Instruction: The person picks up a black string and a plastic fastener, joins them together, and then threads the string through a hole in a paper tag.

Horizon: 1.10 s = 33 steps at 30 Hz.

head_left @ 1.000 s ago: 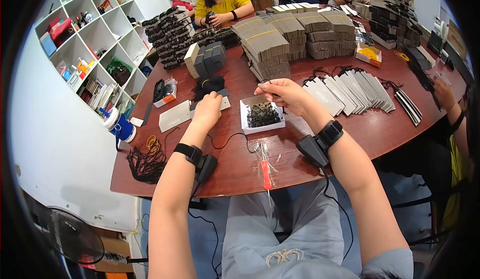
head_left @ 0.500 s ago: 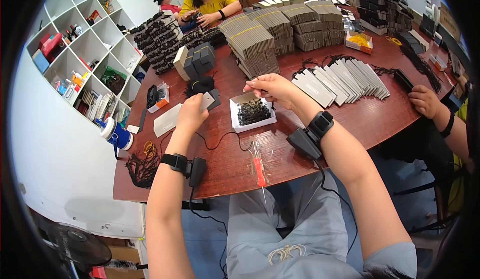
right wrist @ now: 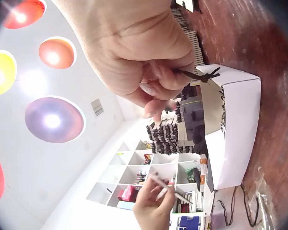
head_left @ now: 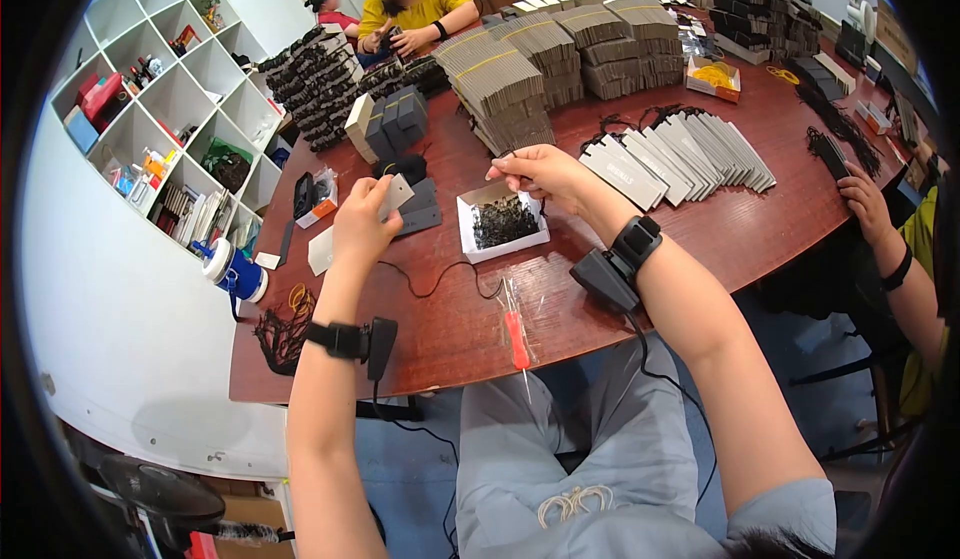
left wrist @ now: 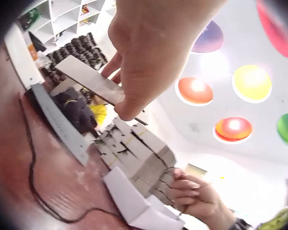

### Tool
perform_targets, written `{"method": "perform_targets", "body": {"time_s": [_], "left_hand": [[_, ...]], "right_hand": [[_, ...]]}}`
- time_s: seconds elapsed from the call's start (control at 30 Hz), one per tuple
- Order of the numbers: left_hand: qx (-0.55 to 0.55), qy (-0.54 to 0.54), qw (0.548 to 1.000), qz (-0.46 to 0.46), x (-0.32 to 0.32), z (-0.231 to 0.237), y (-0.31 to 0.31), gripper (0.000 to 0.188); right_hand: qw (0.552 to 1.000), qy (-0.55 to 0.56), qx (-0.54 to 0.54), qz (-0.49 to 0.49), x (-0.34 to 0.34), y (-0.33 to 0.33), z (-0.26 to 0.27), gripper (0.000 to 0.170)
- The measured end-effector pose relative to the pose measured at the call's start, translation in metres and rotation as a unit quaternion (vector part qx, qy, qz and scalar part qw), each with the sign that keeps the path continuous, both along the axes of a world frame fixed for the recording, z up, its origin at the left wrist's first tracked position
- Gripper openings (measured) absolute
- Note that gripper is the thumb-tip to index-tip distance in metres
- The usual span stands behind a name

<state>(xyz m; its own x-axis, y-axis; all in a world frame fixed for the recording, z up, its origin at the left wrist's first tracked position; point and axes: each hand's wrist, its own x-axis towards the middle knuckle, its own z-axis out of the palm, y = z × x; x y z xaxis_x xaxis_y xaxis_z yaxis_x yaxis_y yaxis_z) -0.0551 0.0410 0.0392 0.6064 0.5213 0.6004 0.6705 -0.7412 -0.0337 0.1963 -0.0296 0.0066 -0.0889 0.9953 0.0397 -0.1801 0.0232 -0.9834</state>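
Observation:
My left hand [head_left: 360, 224] pinches a light grey card tag [left wrist: 84, 79] with a small hole near its end, holding it up off the table. Below lie a dark grey tag [head_left: 422, 209] and another light tag [head_left: 320, 251]. My right hand [head_left: 550, 176] pinches a thin black cord [right wrist: 201, 75] between thumb and fingers, over a white open box [head_left: 515, 250]. Inside the box is a tangle of short black cords [head_left: 503, 223]. The two hands are apart, the right one above the box and the left one to its left.
Fanned grey tags [head_left: 690, 164] with black cords lie right of the box. Banded tag stacks [head_left: 500, 84] stand behind. A red-handled tool [head_left: 516, 341] is near the front edge, black cords [head_left: 275, 339] at left beside a blue-white jug [head_left: 236, 271]. Another person's hand [head_left: 868, 204] is at right.
My left hand has lifted a tag off the table and moved left, turning it upright. My right hand keeps its pinch above the box. At right, another person's hand has come in over the table edge.

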Motion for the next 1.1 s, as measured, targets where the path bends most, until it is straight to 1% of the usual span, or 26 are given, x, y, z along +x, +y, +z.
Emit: {"method": "perform_targets", "body": {"time_s": [0.07,0.13,0.2,0.27,0.33,0.37,0.4,0.47,0.53,0.57,0.63,0.67,0.7,0.77,0.83,0.93,0.97,1.0,1.07,1.1], "left_hand": [[0.007,-0.035,0.999,-0.041,0.001,0.021,-0.040,0.045],[-0.010,-0.067,0.993,-0.093,-0.005,0.033,-0.089,0.042],[-0.147,-0.120,0.974,-0.127,-0.015,0.030,-0.142,0.044],[-0.211,-0.128,0.954,-0.171,-0.023,0.022,-0.186,0.044],[-0.244,-0.159,0.946,-0.143,-0.027,0.006,-0.222,0.044],[-0.224,-0.163,0.953,-0.127,-0.028,-0.010,-0.232,0.042],[-0.221,-0.161,0.955,-0.113,-0.027,-0.021,-0.241,0.042],[-0.213,-0.150,0.961,-0.088,-0.025,-0.047,-0.251,0.042],[-0.206,-0.154,0.963,-0.085,-0.020,-0.064,-0.257,0.042],[-0.173,-0.146,0.971,-0.081,-0.016,-0.072,-0.258,0.042],[-0.122,-0.139,0.979,-0.082,-0.010,-0.083,-0.258,0.044],[-0.125,-0.146,0.978,-0.086,-0.008,-0.086,-0.257,0.044],[-0.109,-0.131,0.983,-0.069,-0.006,-0.088,-0.256,0.044],[-0.084,-0.109,0.989,-0.044,-0.004,-0.094,-0.254,0.045],[-0.083,-0.116,0.989,-0.042,-0.002,-0.096,-0.255,0.045],[-0.078,-0.120,0.989,-0.035,-0.001,-0.101,-0.257,0.045],[-0.070,-0.122,0.990,-0.031,0.000,-0.102,-0.258,0.045],[-0.073,-0.123,0.989,-0.031,0.000,-0.106,-0.258,0.045],[-0.046,-0.128,0.990,-0.031,0.000,-0.111,-0.258,0.046],[-0.045,-0.129,0.990,-0.030,0.001,-0.111,-0.257,0.046]], "right_hand": [[1.000,0.001,0.002,0.002,0.001,0.001,-0.001,0.020],[1.000,0.009,0.018,-0.016,0.000,0.001,-0.001,0.020],[0.999,0.033,0.044,-0.002,0.001,0.002,-0.003,0.021],[0.996,0.027,0.082,-0.012,0.001,0.000,0.000,0.021],[0.992,0.036,0.116,-0.013,0.006,-0.002,0.009,0.020],[0.991,0.043,0.119,-0.036,0.010,-0.003,0.015,0.020],[0.987,0.056,0.145,-0.037,0.014,-0.004,0.020,0.020],[0.981,0.049,0.180,-0.056,0.015,-0.015,0.038,0.020],[0.975,0.055,0.205,-0.060,0.010,-0.039,0.051,0.020],[0.975,0.058,0.202,-0.070,0.006,-0.052,0.054,0.021],[0.979,0.029,0.189,-0.071,0.001,-0.085,0.049,0.022],[0.981,0.007,0.183,-0.067,-0.001,-0.102,0.046,0.022],[0.979,-0.020,0.180,-0.090,-0.006,-0.120,0.040,0.023],[0.984,-0.016,0.132,-0.117,-0.012,-0.154,0.021,0.024],[0.985,-0.016,0.105,-0.133,-0.022,-0.185,0.002,0.023],[0.993,0.011,0.057,-0.099,-0.043,-0.226,-0.018,0.021],[0.995,-0.027,0.072,-0.064,-0.050,-0.233,-0.025,0.021],[0.995,-0.027,0.070,-0.064,-0.057,-0.240,-0.028,0.021],[0.997,-0.073,0.026,0.021,-0.071,-0.249,-0.032,0.019],[0.996,-0.080,0.025,0.038,-0.077,-0.251,-0.034,0.019]]}}
